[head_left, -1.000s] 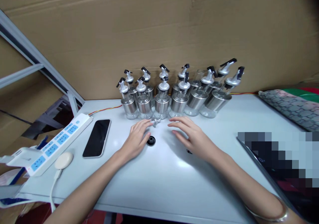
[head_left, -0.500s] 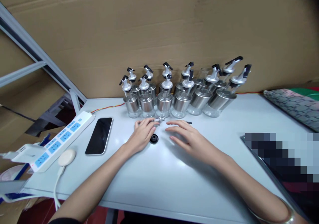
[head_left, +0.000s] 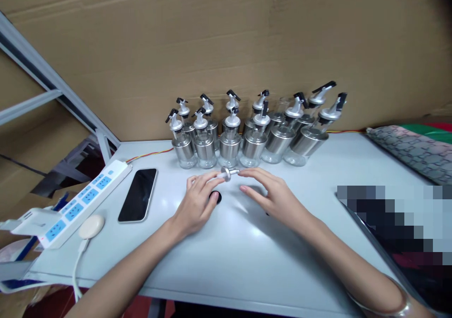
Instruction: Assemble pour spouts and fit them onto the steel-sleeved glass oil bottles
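My left hand [head_left: 197, 200] holds a silver pourer spout [head_left: 226, 173] at its fingertips, its narrow end pointing right. The thumb reaches over a round black stopper [head_left: 217, 197] on the table and partly hides it. My right hand [head_left: 277, 193] hovers opposite, thumb and index finger apart, the index tip touching or very close to the spout's narrow end. A small dark piece [head_left: 267, 214] shows beneath the right hand, mostly hidden. Behind both hands stand several glass bottles with steel sleeves [head_left: 230, 146], most topped with silver pourers and black levers.
On the left lie a black-screened phone [head_left: 137, 195], a white power strip [head_left: 88, 200] and a round cream charger [head_left: 91, 226] with its cable. A patterned cushion-like item [head_left: 406, 146] sits at the back right. Cardboard [head_left: 219, 40] walls the table's rear.
The pourer spout has come up in the left fingers and its round flange now shows. The right index finger has closed in on its tip. The left thumb now partly covers the black stopper.
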A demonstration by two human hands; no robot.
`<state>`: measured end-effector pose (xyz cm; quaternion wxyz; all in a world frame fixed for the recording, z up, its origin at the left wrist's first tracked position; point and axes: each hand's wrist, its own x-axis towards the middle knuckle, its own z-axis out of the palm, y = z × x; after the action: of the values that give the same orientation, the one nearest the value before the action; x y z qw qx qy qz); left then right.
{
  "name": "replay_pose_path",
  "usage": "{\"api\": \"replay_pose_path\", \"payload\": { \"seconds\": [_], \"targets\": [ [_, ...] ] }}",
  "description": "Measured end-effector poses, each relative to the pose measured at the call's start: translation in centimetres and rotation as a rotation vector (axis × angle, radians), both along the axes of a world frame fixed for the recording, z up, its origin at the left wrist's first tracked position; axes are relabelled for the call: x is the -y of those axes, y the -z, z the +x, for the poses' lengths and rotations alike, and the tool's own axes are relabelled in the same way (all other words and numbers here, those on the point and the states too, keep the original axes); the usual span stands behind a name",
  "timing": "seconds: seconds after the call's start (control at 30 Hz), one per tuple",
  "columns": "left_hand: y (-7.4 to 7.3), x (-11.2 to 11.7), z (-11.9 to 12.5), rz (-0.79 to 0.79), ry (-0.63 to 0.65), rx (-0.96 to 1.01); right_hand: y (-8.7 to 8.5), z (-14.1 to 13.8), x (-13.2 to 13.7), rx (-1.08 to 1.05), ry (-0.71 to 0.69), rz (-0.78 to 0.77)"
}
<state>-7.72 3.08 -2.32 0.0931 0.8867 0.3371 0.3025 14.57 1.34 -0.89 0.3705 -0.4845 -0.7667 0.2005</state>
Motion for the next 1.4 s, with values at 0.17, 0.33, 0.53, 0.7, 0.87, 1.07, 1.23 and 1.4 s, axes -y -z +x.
{"api": "replay_pose_path", "payload": {
  "seconds": [0.17, 0.33, 0.53, 0.7, 0.87, 1.07, 1.23, 1.4],
  "targets": [
    [-0.2, 1.1, 0.5, 0.107, 0.08, -0.053, -0.2, -0.6, 0.2, -0.271, 0.009, -0.256],
    [-0.2, 1.0, 0.7, 0.113, 0.132, -0.037, -0.8, -0.4, 0.2, -0.43, -0.024, -0.403],
    [0.3, 1.3, 0.7, 0.149, 0.193, 0.033, -2.1, 0.3, 0.4, -0.523, -0.182, -0.607],
    [0.4, 1.7, 1.1, 0.055, 0.284, -0.022, -2.3, 0.4, 0.5, -0.539, -0.254, -0.68],
    [0.4, 1.5, 1.3, 0.056, 0.308, -0.001, -2.5, 2.8, 0.0, -0.063, -0.182, -0.426],
    [0.7, 1.5, 1.2, 0.087, 0.28, -0.018, -1.4, 4.8, 0.1, 0.285, -0.178, -0.53],
    [0.7, 1.6, 1.1, 0.078, 0.288, -0.028, -0.6, 4.2, 0.4, 0.333, -0.153, -0.544],
    [0.7, 1.7, 1.2, 0.092, 0.29, 0.017, -1.4, 3.1, 0.2, 0.169, -0.228, -0.427]
  ]
}}
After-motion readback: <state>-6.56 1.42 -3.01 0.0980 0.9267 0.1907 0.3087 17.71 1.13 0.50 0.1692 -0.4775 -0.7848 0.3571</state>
